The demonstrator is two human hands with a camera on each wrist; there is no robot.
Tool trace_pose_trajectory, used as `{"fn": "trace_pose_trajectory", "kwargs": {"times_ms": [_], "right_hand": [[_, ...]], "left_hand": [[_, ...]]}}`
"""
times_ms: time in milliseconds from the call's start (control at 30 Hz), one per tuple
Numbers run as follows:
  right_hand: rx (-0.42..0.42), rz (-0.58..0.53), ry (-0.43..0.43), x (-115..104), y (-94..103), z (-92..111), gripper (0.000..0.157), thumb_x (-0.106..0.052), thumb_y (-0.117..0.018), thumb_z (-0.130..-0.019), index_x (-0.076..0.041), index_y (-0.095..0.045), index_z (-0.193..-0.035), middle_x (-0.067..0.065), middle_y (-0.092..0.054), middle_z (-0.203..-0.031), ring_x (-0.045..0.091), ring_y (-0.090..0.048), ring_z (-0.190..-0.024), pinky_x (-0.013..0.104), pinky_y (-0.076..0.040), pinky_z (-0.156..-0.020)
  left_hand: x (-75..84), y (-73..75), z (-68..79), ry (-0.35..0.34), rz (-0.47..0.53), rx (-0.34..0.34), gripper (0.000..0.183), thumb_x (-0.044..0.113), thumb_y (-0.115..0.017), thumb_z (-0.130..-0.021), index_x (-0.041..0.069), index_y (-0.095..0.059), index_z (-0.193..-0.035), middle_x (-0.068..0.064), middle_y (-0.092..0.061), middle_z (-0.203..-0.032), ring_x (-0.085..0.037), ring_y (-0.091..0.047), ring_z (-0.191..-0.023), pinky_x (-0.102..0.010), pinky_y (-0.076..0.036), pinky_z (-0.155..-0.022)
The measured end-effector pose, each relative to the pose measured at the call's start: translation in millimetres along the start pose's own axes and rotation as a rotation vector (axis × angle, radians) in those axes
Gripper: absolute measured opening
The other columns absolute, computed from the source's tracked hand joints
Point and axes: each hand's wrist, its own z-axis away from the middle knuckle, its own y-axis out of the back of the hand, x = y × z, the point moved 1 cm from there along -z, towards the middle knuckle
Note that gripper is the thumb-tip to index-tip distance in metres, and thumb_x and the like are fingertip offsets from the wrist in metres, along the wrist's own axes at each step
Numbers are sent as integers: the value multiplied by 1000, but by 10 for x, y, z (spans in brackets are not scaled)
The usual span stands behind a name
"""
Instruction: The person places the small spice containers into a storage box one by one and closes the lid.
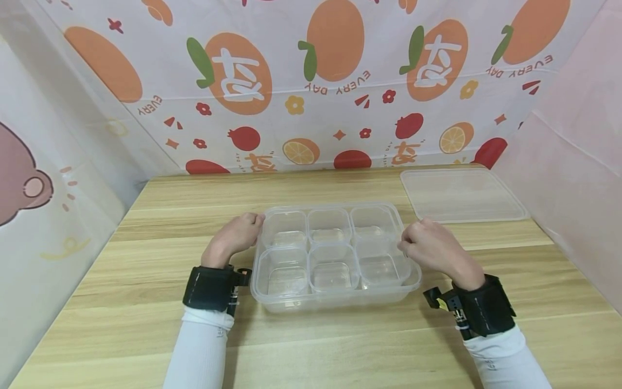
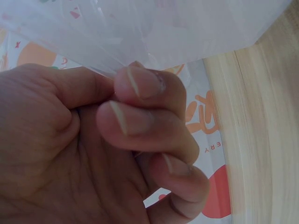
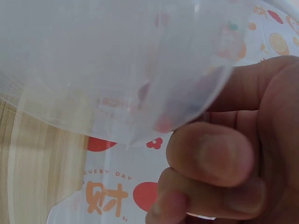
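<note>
A clear plastic box (image 1: pixel 335 302) stands on the wooden table, with several small square plastic cups (image 1: pixel 333 267) in two rows inside it. My left hand (image 1: pixel 238 235) pinches the box's rim at the left side, near the back corner. In the left wrist view, the thumb and curled fingers (image 2: pixel 149 121) meet on the translucent edge. At the opposite side, my right hand (image 1: pixel 430 246) grips the box's right rim. Its curled fingers (image 3: pixel 210 156) close under the clear plastic edge in the right wrist view, where the thumb is partly hidden.
A flat clear lid (image 1: pixel 464 194) lies at the back right of the wooden table (image 1: pixel 335 351). Fruit-print cloth (image 1: pixel 335 124) hangs along the back edge, and pale cloth walls rise on both sides. Each wrist wears a black strap with a small camera.
</note>
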Motion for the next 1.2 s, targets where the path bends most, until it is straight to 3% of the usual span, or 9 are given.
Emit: {"fn": "trace_pose_trajectory", "kwargs": {"times_ms": [967, 1200], "right_hand": [[-49, 14, -31, 18, -17, -3, 29, -4, -62, -92, -11, -66, -64, -7, -40, -57, 10, -36, -50, 27, -28, -50], [-35, 65, 25, 9, -17, 3, 40, -5, -62, -90, -18, -48, -55, -11, -32, -57, 8, -33, -51, 26, -27, -52]], "left_hand": [[15, 9, -9, -15, -6, -4, 41, 24, -24, -112, 3, -53, -90, -5, -48, -71, -17, -39, -59, -34, -33, -58], [5, 4, -2, -7, -9, -1, 42, 25, -25, -112, 2, -55, -93, -6, -48, -71, -18, -38, -59, -34, -32, -57]]}}
